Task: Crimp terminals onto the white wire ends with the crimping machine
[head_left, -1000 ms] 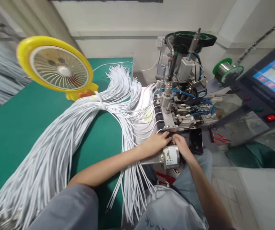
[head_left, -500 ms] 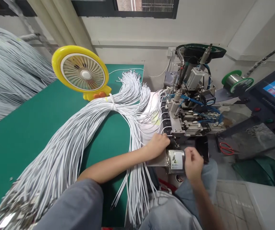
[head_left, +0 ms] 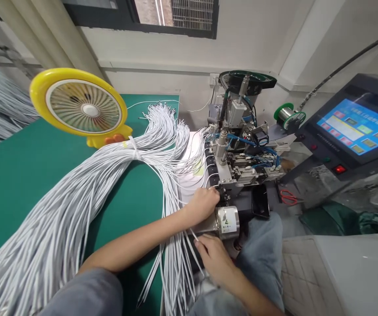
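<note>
My left hand [head_left: 202, 204] is closed at the near end of the machine's black slotted strip [head_left: 212, 169]; its fingertips are hidden, so I cannot make out what it grips. Lower down, my right hand [head_left: 215, 259] pinches a white cable [head_left: 193, 235] between thumb and forefinger. That cable lies at the right side of a loose bunch of white cables [head_left: 175, 267] hanging over the table edge. Just above my right hand is a metal cylinder with a white label [head_left: 228, 220]. Several cables run into the slots of the wire-processing machine [head_left: 238, 153].
A large tied cable bundle [head_left: 77, 193] crosses the green table [head_left: 7, 184]. Behind it stands a yellow fan [head_left: 121, 109]. To the right are a black phone [head_left: 260, 201], red-handled scissors [head_left: 288, 197], a wire spool [head_left: 287, 116] and a control screen [head_left: 356, 127].
My right hand has moved left from beside the labelled cylinder to the hanging cables and now pinches one. My left hand stays at the machine. The view has turned right.
</note>
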Action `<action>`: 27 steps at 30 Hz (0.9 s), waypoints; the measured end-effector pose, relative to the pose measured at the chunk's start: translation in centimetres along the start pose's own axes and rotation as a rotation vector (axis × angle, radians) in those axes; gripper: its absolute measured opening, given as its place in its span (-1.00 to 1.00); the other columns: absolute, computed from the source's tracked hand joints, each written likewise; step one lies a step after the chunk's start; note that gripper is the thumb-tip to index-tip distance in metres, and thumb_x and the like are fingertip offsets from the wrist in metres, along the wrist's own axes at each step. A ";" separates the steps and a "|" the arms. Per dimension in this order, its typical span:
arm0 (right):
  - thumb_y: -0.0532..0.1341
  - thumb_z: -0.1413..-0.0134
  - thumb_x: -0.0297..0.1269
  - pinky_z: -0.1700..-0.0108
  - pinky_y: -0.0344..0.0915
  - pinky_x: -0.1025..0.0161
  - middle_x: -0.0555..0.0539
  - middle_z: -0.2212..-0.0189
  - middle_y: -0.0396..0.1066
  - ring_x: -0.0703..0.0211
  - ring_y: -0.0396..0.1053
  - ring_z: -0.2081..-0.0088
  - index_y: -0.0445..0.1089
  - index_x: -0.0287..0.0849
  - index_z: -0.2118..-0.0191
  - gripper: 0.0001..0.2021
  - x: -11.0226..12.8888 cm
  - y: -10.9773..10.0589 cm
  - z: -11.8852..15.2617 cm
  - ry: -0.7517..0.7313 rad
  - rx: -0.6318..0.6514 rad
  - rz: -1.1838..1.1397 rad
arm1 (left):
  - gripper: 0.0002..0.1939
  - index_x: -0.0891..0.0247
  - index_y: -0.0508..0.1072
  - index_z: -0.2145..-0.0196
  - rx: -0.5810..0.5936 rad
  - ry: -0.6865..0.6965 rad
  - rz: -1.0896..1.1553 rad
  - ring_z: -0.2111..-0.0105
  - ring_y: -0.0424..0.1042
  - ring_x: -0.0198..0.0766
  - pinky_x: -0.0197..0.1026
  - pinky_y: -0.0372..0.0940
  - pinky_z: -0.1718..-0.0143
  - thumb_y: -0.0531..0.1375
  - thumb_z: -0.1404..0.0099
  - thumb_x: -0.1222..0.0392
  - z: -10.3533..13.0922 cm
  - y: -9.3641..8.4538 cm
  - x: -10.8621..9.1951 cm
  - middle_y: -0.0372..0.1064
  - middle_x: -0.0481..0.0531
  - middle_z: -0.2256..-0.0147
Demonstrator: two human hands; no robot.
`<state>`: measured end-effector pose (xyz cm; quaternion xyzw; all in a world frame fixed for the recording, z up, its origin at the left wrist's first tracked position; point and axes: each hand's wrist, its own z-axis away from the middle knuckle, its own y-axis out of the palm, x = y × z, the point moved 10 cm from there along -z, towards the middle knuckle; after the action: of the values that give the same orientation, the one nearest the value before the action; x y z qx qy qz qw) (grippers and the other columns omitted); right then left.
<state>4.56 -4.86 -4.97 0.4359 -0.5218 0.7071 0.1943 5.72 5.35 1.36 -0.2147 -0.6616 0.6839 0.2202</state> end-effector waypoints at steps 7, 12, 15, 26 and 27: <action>0.04 -0.15 -0.34 0.34 0.19 0.29 -0.08 0.38 0.49 0.13 0.38 0.35 0.45 -0.17 0.36 -0.76 -1.6 -8.3 2.4 0.051 -0.049 -0.133 | -0.69 0.34 0.43 0.15 0.067 0.392 0.766 0.21 0.41 -0.28 -0.32 0.24 0.20 0.03 -0.35 0.07 2.4 -2.5 -6.6 0.42 0.09 0.24; 0.22 0.03 -0.30 0.45 0.16 0.33 0.02 0.59 0.36 0.25 0.26 0.51 0.43 -0.17 0.48 -0.91 -2.8 -15.4 3.8 0.128 -0.236 -0.244 | -0.70 0.34 0.43 0.13 0.181 0.384 1.040 0.35 0.37 -0.33 -0.35 0.20 0.33 0.13 -0.28 0.08 2.1 -2.4 -6.6 0.40 0.03 0.33; 0.30 0.14 -0.27 0.46 0.18 0.34 0.04 0.56 0.33 0.29 0.25 0.51 0.37 -0.16 0.49 -0.89 -3.5 -17.3 4.1 0.107 -0.459 -0.544 | -0.67 0.37 0.45 0.42 0.164 0.414 1.124 0.46 0.28 -0.39 -0.36 0.16 0.39 0.01 -0.36 0.14 1.7 -3.1 -6.6 0.29 -0.03 0.48; 0.22 -0.01 -0.30 0.42 0.21 0.33 0.00 0.45 0.33 0.29 0.28 0.41 0.46 -0.14 0.38 -0.92 -1.5 -16.4 3.8 -0.051 -0.743 -0.491 | -0.73 0.36 0.49 0.45 -0.164 0.264 1.196 0.50 0.28 -0.39 -0.36 0.18 0.48 0.11 -0.30 0.17 1.7 -4.8 -4.6 0.30 -0.01 0.54; 0.21 -0.02 -0.30 0.44 0.19 0.34 0.01 0.47 0.32 0.30 0.26 0.44 0.48 -0.14 0.37 -0.90 -1.2 -16.8 3.9 -0.054 -0.749 -0.423 | -0.73 0.36 0.49 0.44 -0.180 0.280 1.173 0.51 0.28 -0.39 -0.36 0.18 0.47 0.10 -0.30 0.18 1.7 -4.7 -4.5 0.30 -0.01 0.55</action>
<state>19.08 -1.78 3.95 0.4510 -0.6463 0.4020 0.4661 8.45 1.43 6.17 -0.6490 -0.4529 0.5978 -0.1275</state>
